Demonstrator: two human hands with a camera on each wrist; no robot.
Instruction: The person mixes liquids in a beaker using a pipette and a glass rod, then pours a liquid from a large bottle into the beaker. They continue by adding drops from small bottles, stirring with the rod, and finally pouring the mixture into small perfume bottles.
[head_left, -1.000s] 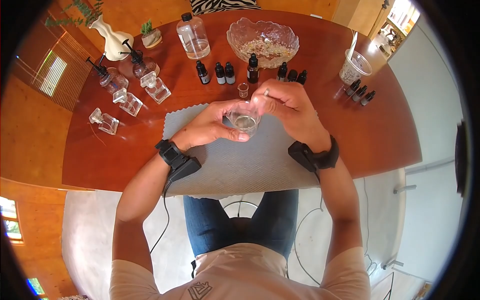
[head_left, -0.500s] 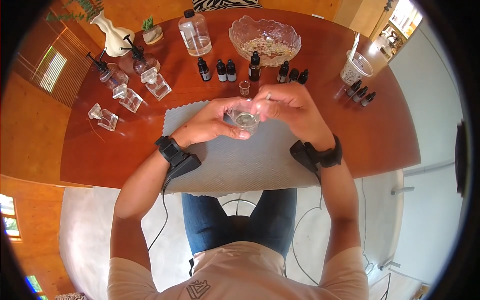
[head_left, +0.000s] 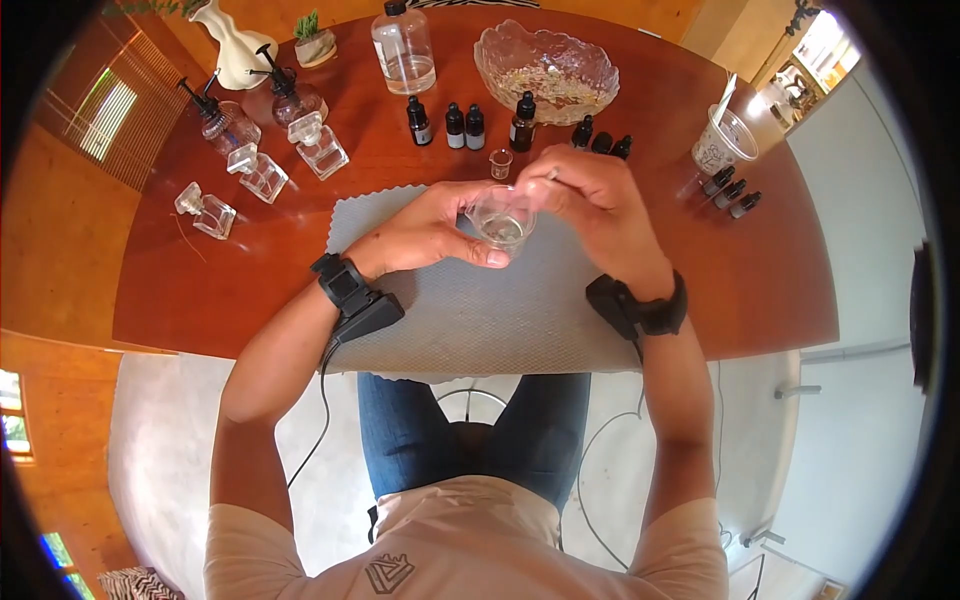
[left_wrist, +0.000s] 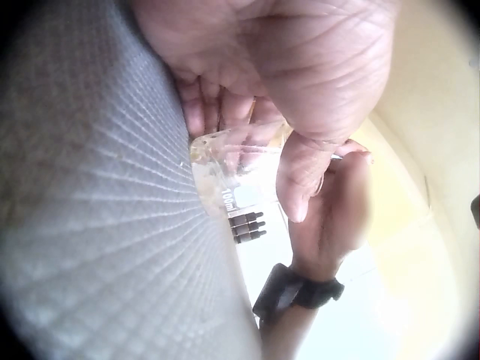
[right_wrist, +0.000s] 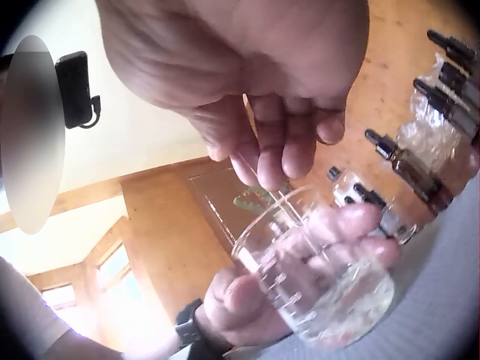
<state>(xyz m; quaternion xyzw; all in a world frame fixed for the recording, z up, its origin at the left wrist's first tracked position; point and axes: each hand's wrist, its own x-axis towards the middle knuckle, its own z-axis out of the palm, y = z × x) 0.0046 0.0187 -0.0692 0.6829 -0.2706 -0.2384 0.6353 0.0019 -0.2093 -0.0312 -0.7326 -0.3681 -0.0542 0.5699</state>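
My left hand [head_left: 440, 232] grips a small clear glass beaker [head_left: 499, 217] just above the grey mat [head_left: 480, 310]; the fingers wrap its wall in the right wrist view [right_wrist: 315, 277]. A little clear liquid lies in the beaker's bottom. My right hand [head_left: 585, 205] pinches a thin stirring rod [head_left: 545, 180] whose lower end dips into the beaker. In the left wrist view the beaker [left_wrist: 240, 184] shows a printed "100ml" mark beneath my left thumb [left_wrist: 300, 180].
On the red-brown table [head_left: 770, 270] behind the mat stand several dark dropper bottles [head_left: 464, 124], a tiny glass cup [head_left: 501, 162], a glass bowl of dried petals [head_left: 547, 70], a clear jug [head_left: 404, 48], square perfume bottles [head_left: 262, 172] and a plastic cup [head_left: 722, 140].
Both hands and the beaker have shifted slightly up and to the right in the head view. The right hand keeps the rod in the beaker.
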